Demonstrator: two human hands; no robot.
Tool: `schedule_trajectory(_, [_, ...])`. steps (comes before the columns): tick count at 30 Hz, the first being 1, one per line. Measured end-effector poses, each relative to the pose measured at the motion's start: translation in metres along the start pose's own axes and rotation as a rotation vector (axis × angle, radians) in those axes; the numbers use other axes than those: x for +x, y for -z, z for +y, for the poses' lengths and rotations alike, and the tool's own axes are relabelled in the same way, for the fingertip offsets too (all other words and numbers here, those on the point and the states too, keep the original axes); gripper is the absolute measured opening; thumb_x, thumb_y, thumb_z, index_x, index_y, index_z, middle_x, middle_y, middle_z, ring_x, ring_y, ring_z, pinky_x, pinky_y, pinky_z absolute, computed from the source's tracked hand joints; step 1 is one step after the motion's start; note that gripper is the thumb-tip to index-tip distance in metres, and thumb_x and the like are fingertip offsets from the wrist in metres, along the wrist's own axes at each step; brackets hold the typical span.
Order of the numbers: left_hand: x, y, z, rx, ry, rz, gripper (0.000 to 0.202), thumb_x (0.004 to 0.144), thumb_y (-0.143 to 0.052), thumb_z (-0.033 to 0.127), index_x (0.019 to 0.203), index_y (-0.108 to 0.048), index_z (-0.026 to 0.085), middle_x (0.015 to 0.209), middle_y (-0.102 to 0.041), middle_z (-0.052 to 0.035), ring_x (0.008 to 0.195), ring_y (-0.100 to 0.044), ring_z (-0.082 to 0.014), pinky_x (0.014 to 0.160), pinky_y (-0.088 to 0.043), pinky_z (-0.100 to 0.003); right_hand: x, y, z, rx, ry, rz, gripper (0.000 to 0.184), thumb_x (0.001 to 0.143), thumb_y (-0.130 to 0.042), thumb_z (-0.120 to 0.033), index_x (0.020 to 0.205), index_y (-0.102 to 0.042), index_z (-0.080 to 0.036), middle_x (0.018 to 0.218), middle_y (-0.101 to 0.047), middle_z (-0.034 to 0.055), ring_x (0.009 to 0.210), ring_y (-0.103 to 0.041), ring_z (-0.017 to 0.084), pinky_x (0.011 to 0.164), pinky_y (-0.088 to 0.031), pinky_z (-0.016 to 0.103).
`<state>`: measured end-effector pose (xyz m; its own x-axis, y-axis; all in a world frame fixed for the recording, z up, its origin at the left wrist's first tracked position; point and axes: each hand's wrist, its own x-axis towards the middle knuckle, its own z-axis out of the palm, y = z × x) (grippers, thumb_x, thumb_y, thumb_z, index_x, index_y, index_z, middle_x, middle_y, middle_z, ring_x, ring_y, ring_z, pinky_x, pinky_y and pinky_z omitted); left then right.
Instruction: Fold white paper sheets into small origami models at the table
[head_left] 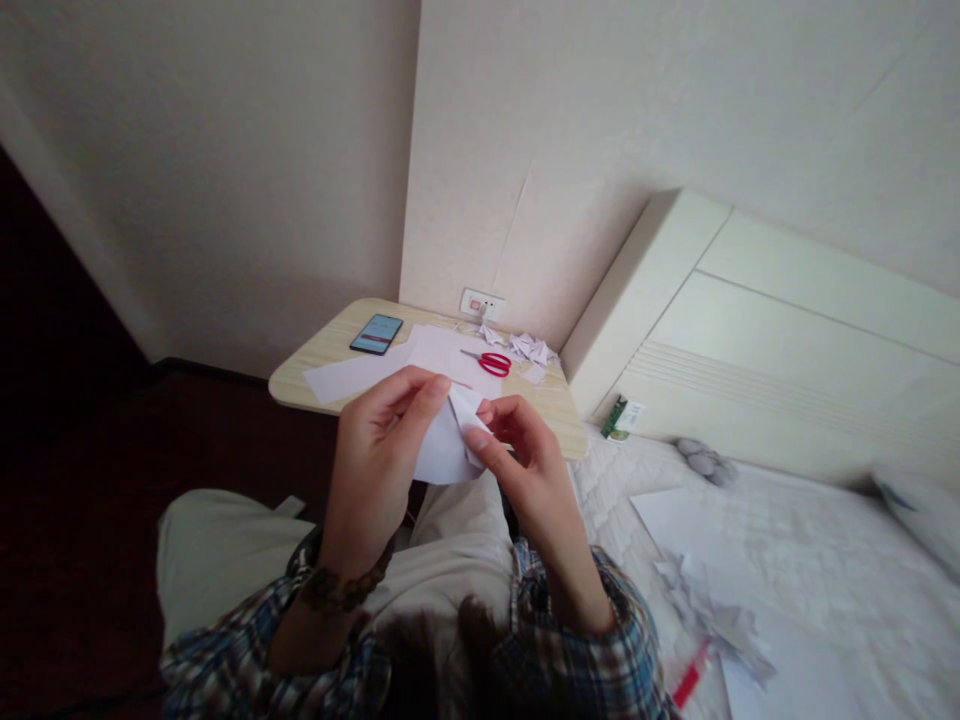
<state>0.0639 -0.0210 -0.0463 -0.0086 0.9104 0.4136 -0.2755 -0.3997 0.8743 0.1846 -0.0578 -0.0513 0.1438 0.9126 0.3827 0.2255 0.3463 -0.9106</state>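
Two hands meet over the lap, just short of the near edge of the table [330, 350]. The left hand [379, 445] has its fingers curled, with thumb and forefinger pinched on the upper fold of the paper sheet [442, 455]. The right hand [525, 465] clamps the sheet's right corner with its fingertips. The sheet is white, thin and matte, folded into a creased, roughly triangular shape. The table is pale wood grain with rounded corners. Red-handled scissors [491, 362] lie toward its far right corner, beside flat white sheets [360, 375].

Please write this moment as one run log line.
left hand + right hand: holding folded paper | table: red scissors, phone
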Motion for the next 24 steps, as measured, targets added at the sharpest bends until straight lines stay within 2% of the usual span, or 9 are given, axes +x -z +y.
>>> schedule_trajectory(3, [0.0,0.0,0.002,-0.016,0.005,-0.028,0.016,0.084,-0.059,0.027,0.072,-0.067,0.021,0.07,-0.066,0.0019,0.068,-0.06,-0.0151,0.061,-0.046,-0.021,0.0,0.0,-0.001,-0.033,-0.023,-0.056,0.023,0.082,-0.062,-0.036,0.068,-0.056,-0.018,0.066,-0.054,-0.0028,0.064,-0.048,0.01,0.058,-0.037,0.022])
schedule_trajectory(9, [0.002,0.002,0.009,0.225,-0.046,-0.068,0.018,0.084,-0.055,0.029,0.075,-0.067,0.019,0.076,-0.069,-0.0014,0.071,-0.063,-0.017,0.062,-0.048,-0.022,0.002,0.0,0.003,-0.054,-0.019,0.066,0.029,0.079,-0.065,-0.038,0.061,-0.054,-0.017,0.057,-0.047,-0.0049,0.055,-0.039,0.009,0.051,-0.03,0.022])
schedule_trajectory(11, [0.002,0.003,0.008,0.202,-0.007,-0.12,0.012,0.081,-0.06,0.029,0.083,-0.066,0.02,0.078,-0.07,-0.0014,0.07,-0.064,-0.017,0.06,-0.048,-0.021,0.002,0.001,0.004,-0.051,-0.005,0.095,0.029,0.079,-0.065,-0.038,0.062,-0.054,-0.018,0.058,-0.046,-0.0049,0.055,-0.039,0.009,0.05,-0.03,0.022])
schedule_trajectory(14, [0.003,0.004,0.002,0.099,0.074,-0.175,0.016,0.075,-0.068,0.027,0.089,-0.065,0.019,0.079,-0.071,-0.001,0.069,-0.065,-0.0171,0.057,-0.049,-0.021,0.002,0.001,0.004,-0.061,0.012,0.109,0.03,0.079,-0.065,-0.038,0.061,-0.052,-0.018,0.058,-0.046,-0.005,0.056,-0.04,0.009,0.05,-0.031,0.021])
schedule_trajectory(18, [0.002,0.005,-0.001,0.039,0.141,-0.124,0.013,0.072,-0.071,0.027,0.077,-0.064,0.017,0.066,-0.069,0.0003,0.059,-0.063,-0.0145,0.049,-0.046,-0.018,-0.001,0.003,0.004,-0.059,0.037,0.081,0.03,0.079,-0.065,-0.039,0.061,-0.052,-0.018,0.058,-0.046,-0.0051,0.056,-0.04,0.009,0.052,-0.032,0.022])
schedule_trajectory(24, [0.002,0.005,-0.002,-0.015,0.111,-0.049,0.012,0.073,-0.072,0.026,0.071,-0.062,0.019,0.063,-0.064,0.0034,0.056,-0.059,-0.0112,0.047,-0.044,-0.017,-0.003,0.006,0.003,-0.064,0.072,0.046,0.027,0.087,-0.056,-0.035,0.065,-0.054,-0.018,0.059,-0.047,-0.0045,0.059,-0.043,0.01,0.055,-0.032,0.023])
